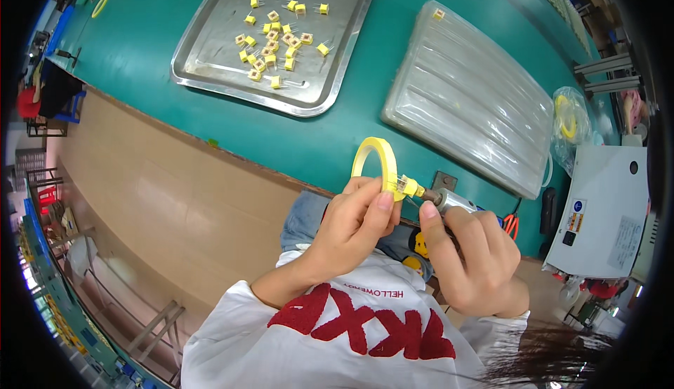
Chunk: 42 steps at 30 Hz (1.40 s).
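Observation:
My left hand (pixel 358 224) pinches a roll of yellow tape (pixel 375 149) held upright, its thumb and fingertips at the lower rim. Right against the roll sits a small yellow-wrapped coil bobbin (pixel 408 187) with thin metal pins, mounted on the end of a metal spindle (pixel 453 201). The fingers of my right hand (pixel 477 259) curl about the spindle, the thumb tip close to the bobbin. Part of the spindle is hidden behind these fingers. Similar yellow bobbins with wire pins (pixel 272 36) lie scattered in a metal tray (pixel 319 101) farther off.
On the green table (pixel 140 45), a clear plastic tray stack (pixel 470 94) lies right of the metal tray, one bobbin (pixel 439 14) at its corner. A white machine (pixel 600 210), red-handled pliers (pixel 512 225) and bagged yellow tape rolls (pixel 565 116) are at the right.

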Each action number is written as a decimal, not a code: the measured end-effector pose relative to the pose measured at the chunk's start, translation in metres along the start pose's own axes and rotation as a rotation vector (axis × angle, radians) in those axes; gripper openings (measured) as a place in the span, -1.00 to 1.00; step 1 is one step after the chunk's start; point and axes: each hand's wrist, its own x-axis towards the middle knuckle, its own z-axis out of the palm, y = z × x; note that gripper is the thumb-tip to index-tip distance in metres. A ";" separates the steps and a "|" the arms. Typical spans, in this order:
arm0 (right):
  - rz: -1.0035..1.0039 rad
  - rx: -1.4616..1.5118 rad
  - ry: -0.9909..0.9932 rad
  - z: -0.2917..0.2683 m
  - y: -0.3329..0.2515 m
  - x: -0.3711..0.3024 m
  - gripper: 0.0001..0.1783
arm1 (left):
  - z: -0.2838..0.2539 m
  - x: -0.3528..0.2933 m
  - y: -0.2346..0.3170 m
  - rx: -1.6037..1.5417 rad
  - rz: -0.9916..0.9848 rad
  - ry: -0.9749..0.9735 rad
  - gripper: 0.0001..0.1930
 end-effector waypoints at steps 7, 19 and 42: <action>-0.005 -0.009 0.022 0.008 -0.002 0.007 -0.58 | -0.003 0.002 0.000 0.102 0.052 0.011 -0.74; 0.162 0.228 -0.047 -0.016 0.016 -0.006 -0.56 | -0.022 0.004 -0.006 0.051 0.006 0.072 -0.72; 0.595 0.349 0.172 0.106 0.180 0.068 -0.64 | -0.105 0.060 0.037 0.353 0.570 0.616 -0.33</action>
